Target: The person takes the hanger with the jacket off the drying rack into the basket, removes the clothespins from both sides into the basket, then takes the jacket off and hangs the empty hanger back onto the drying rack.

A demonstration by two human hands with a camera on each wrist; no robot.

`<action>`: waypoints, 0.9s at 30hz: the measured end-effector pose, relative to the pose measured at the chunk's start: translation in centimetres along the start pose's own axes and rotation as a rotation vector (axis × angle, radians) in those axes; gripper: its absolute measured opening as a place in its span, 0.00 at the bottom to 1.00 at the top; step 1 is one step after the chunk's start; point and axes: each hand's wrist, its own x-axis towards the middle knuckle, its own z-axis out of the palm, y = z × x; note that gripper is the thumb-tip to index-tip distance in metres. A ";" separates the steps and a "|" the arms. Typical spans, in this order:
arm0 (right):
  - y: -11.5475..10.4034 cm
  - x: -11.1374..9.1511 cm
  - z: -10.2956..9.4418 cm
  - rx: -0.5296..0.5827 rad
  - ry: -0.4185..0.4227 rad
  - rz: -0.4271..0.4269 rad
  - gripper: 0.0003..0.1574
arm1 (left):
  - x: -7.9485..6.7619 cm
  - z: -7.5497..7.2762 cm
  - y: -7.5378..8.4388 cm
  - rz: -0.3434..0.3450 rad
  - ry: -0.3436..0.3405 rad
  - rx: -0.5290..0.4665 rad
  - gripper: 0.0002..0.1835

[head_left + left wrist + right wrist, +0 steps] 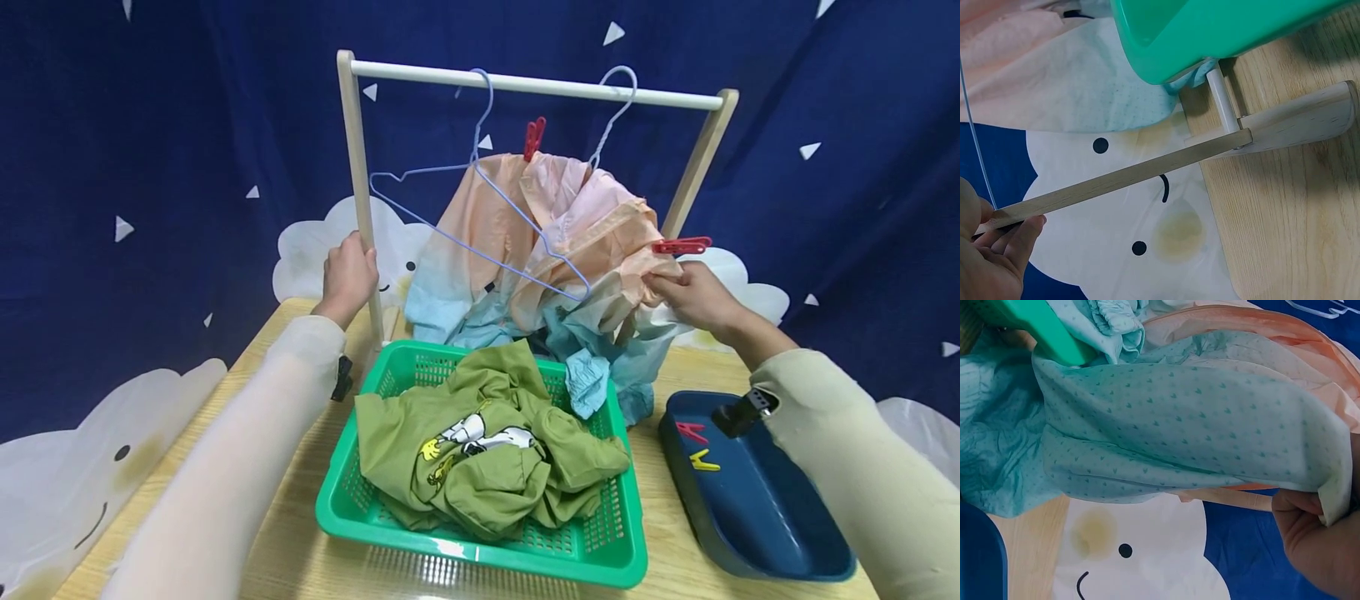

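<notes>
My left hand grips the left wooden post of a small clothes rack; in the left wrist view thumb and fingers close round the post. A peach-to-blue jacket hangs on the white hanger at the rack's right. With my right hand I pinch a fold of this jacket at its right side. One red clothespin stands on the jacket's top, another red clothespin sits just above my right fingers. A bare blue hanger dangles in front of the jacket.
A green basket holding a crumpled green garment stands in front of the rack, with a blue part of the jacket over its back right rim. To its right, a dark blue tray contains red and yellow clothespins. A navy curtain hangs behind.
</notes>
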 end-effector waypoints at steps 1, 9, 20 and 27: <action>0.1 -0.1 -0.1 -0.002 0.003 0.004 0.18 | 0.0 0.1 0.0 0.002 0.006 0.005 0.17; 0.9 -0.6 -0.6 0.001 0.045 -0.009 0.21 | -0.1 0.0 -0.1 0.017 0.023 0.020 0.16; 3.2 -2.5 -1.0 -0.061 0.134 -0.220 0.19 | -0.1 0.2 -0.1 0.014 0.017 0.006 0.16; 4.9 -3.5 -0.4 -0.137 0.183 -0.230 0.19 | 0.1 0.4 0.0 0.014 0.014 0.007 0.17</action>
